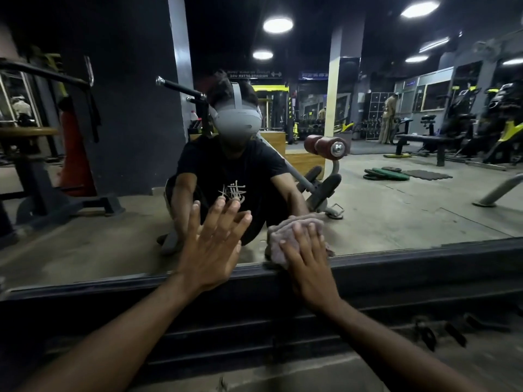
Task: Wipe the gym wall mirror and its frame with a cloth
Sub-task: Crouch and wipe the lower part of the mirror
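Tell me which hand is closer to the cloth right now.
Right. The right hand presses flat on the cloth at the lower edge of the mirror. The left hand rests spread on the mirror left of the cloth, not touching it.

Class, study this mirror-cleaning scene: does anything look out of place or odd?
The bare left hand touches the mirror, likely smudging glass the right hand wipes with the cloth. Reflected weight plates lie loose on the floor.

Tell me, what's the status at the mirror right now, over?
Left hand flat on mirror. Right hand presses cloth at mirror's bottom edge, by frame. Nothing blocks the wiping.
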Demonstrator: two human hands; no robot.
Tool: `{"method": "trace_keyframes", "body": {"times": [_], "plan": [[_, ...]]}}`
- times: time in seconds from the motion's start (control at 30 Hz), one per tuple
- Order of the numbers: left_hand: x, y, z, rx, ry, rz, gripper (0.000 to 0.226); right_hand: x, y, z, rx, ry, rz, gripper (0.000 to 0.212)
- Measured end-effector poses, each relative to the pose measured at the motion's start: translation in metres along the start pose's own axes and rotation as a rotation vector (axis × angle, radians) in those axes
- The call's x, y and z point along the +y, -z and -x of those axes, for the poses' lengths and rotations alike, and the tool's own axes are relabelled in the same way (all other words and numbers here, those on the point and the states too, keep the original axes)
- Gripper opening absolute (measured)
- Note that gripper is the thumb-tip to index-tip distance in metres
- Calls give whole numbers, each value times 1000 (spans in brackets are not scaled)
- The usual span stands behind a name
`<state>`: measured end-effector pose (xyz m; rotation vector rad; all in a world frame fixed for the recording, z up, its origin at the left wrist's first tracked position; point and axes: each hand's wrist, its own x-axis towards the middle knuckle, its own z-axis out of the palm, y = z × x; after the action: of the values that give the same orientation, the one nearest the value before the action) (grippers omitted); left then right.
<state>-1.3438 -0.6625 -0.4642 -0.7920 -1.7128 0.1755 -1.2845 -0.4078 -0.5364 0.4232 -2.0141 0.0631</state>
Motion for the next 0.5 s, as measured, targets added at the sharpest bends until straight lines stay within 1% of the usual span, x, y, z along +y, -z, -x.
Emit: {"method": "trace_keyframes", "body": {"times": [0.03, 0.07, 0.1, 0.13, 0.17, 0.23, 0.27, 0.3, 0.33, 0.37, 0.43, 0.5], "plan": [[1, 1, -4, -7, -12, 3, 71, 10, 7, -6, -21, 72, 38, 63], [1, 3, -11, -12, -18, 2, 71, 23, 18, -13, -26, 96, 70, 64], [3, 5, -23, -7, -20, -8, 71, 39, 32, -25, 7, 63, 72, 66], [6, 8, -36, 6, -2, -14, 70, 54, 46, -37, 81, -46, 41, 68], [9, 10, -54, 30, 21, -18, 69, 71, 62, -55, 197, -212, 3, 68], [11, 16, -91, 62, 59, -3, 68, 95, 93, -104, 435, -615, -56, 65], [11, 18, -110, 73, 65, 11, 69, 101, 107, -132, 534, -781, -99, 63], [12, 20, -129, 78, 75, 16, 69, 103, 116, -159, 587, -877, -147, 62], [12, 22, -144, 78, 90, 21, 69, 99, 121, -181, 576, -876, -170, 61], [13, 22, -155, 71, 106, 20, 68, 90, 120, -194, 534, -765, -149, 59], [16, 20, -161, 64, 137, 8, 67, 73, 106, -191, 384, -383, -65, 59], [22, 18, -150, 62, 162, 0, 69, 76, 91, -155, 212, -25, -6, 63]]}}
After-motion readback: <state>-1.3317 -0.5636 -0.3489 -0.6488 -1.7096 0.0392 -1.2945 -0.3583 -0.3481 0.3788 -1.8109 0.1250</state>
